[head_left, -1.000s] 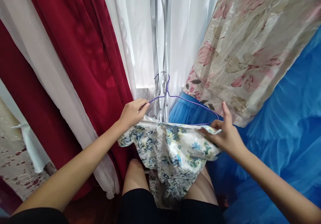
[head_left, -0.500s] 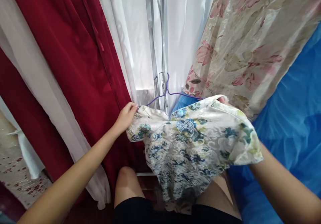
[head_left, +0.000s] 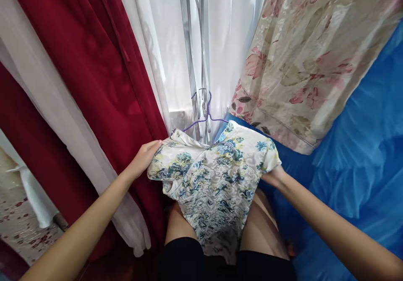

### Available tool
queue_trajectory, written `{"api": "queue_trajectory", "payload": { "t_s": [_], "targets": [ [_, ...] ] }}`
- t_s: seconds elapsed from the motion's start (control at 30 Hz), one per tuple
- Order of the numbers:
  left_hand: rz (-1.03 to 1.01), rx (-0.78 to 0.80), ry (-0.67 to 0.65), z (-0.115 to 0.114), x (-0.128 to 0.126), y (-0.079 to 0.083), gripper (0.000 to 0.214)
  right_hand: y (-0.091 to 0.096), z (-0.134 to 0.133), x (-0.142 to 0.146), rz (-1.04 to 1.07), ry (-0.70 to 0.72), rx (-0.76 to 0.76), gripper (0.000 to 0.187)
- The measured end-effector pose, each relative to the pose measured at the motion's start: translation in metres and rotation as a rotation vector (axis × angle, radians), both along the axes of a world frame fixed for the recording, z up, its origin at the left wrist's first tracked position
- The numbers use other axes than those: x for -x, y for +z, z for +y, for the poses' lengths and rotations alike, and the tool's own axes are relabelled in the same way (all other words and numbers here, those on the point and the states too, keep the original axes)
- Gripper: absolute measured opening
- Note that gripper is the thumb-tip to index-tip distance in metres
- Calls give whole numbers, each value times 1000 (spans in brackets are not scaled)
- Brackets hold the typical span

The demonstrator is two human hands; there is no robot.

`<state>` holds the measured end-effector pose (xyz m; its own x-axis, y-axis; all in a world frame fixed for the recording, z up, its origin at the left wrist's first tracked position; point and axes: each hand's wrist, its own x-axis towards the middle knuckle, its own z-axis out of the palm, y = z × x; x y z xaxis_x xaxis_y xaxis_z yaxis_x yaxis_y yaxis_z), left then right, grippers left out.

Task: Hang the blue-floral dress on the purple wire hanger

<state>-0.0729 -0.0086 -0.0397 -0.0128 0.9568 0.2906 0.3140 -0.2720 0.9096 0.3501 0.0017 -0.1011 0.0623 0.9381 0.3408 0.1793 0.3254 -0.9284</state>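
A white dress (head_left: 217, 180) with blue, green and yellow flowers hangs on a purple wire hanger (head_left: 209, 114), its neckline facing up and its lower part falling between my knees. My left hand (head_left: 144, 158) is closed on the edge of the left sleeve, near the shoulder. My right hand (head_left: 273, 177) reaches under the hem of the right sleeve, where cloth hides its fingers. Both shoulders of the dress now lie over the hanger's arms, and only the hook and inner parts of the arms show.
Grey metal bars (head_left: 201, 42) stand behind the hanger, before white cloth (head_left: 223, 37). Dark red cloth (head_left: 103, 84) hangs at left beside pale cloth (head_left: 78, 147). A beige garment with pink flowers (head_left: 292, 71) and blue tulle (head_left: 343, 172) are at right.
My right hand has come out from inside the right shoulder and down to the sleeve's hem. The right shoulder has dropped over the hanger's arm. My left hand has slid outward and slightly down.
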Motion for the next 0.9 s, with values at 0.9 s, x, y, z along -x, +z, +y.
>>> {"api": "queue_trajectory", "payload": {
  "t_s": [0.9],
  "targets": [
    [469, -986, 484, -59, -56, 47, 67, 103, -59, 34, 899, 40, 96, 51]
  ]
}}
